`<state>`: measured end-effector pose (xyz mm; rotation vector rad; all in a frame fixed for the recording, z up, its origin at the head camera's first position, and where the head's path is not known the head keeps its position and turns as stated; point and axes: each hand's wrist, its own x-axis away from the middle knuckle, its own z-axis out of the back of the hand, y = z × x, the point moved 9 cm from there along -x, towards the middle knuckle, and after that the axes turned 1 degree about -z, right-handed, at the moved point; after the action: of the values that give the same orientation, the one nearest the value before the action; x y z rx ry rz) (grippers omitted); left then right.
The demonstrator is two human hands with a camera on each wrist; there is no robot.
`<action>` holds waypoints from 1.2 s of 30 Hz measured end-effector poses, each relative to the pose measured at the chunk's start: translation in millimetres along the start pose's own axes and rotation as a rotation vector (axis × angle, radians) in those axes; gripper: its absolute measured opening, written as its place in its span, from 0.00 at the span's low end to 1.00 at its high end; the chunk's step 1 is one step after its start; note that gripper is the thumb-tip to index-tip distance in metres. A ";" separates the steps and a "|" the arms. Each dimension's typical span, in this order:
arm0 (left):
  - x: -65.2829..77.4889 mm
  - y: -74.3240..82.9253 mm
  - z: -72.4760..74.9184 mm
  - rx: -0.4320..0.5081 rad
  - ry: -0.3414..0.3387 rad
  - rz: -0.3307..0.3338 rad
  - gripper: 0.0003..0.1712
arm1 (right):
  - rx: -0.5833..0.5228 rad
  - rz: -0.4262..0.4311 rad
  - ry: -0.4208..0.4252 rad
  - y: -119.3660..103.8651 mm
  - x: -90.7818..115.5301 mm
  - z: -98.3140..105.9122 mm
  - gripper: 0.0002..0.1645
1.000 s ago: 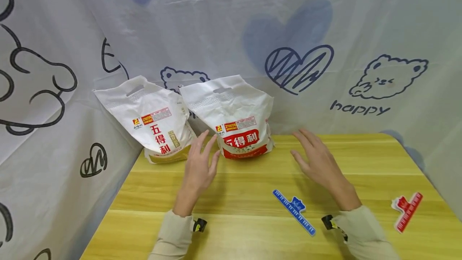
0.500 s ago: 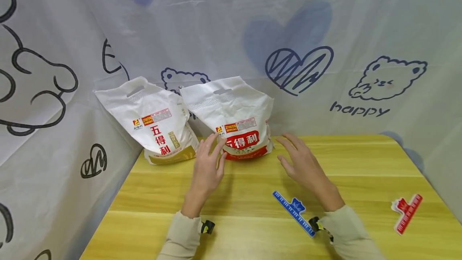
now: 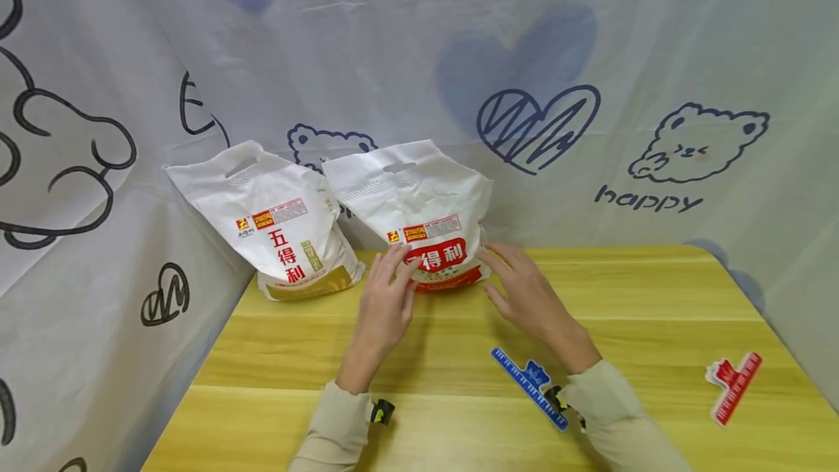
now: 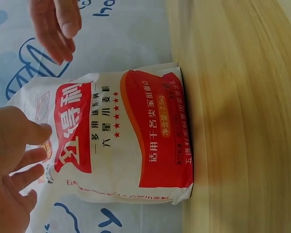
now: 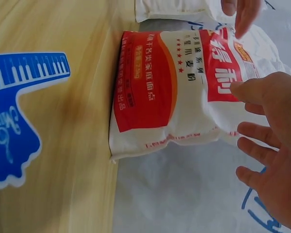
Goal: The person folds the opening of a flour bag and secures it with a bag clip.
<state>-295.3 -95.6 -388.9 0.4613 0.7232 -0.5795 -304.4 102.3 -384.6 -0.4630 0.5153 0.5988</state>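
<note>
A white flour bag [image 3: 432, 191] with a red label and a handle slot stands near the table's far edge. My left hand [image 3: 385, 301] is at its left side, fingers loosely bent and overlapping the label in the head view. On the other side, my right hand [image 3: 529, 299] has its fingertips close to the bag's lower right. Both hands have spread fingers and hold nothing; whether they touch the bag I cannot tell. In the left wrist view, the left hand [image 4: 12, 167] is by the bag's upper part. The right wrist view has the right hand [image 5: 276, 141] beside it.
Left of it leans a second flour bag [image 3: 308, 213] with a gold base. A blue clip [image 3: 524, 383] with a piano-key pattern lies near my right wrist. A red clip [image 3: 735, 388] lies at the table's right. Behind the table [image 3: 262, 377] hangs a printed cloth [image 3: 406, 57].
Both hands have moved closer to the red-labelled flour bag, the left hand to the right and the right hand to the left. The bags and clips have stayed in place.
</note>
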 end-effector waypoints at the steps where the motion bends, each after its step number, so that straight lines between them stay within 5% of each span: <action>1: -0.2 1.3 -1.5 -0.002 -0.002 -0.012 0.23 | 0.006 0.015 0.003 -1.4 -1.8 -1.5 0.34; 6: 1.3 7.0 -13.7 -0.018 -0.031 -0.068 0.24 | 0.030 0.081 0.004 -9.1 -8.9 -9.0 0.32; 11: -1.0 5.4 -18.8 -0.019 -0.021 -0.050 0.25 | 0.062 0.115 -0.030 -12.7 -17.4 -18.7 0.30; 27: -10.4 1.1 -29.0 -0.004 -0.017 -0.067 0.25 | 0.072 0.112 0.004 -1.9 -31.5 -31.1 0.22; 36: -10.4 -0.9 -35.7 -0.048 0.067 -0.096 0.31 | 0.061 0.119 0.045 0.4 -33.8 -35.1 0.23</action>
<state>-319.3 -72.4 -405.3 0.4048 0.8244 -0.6378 -339.7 69.7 -392.5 -0.3903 0.6050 0.6861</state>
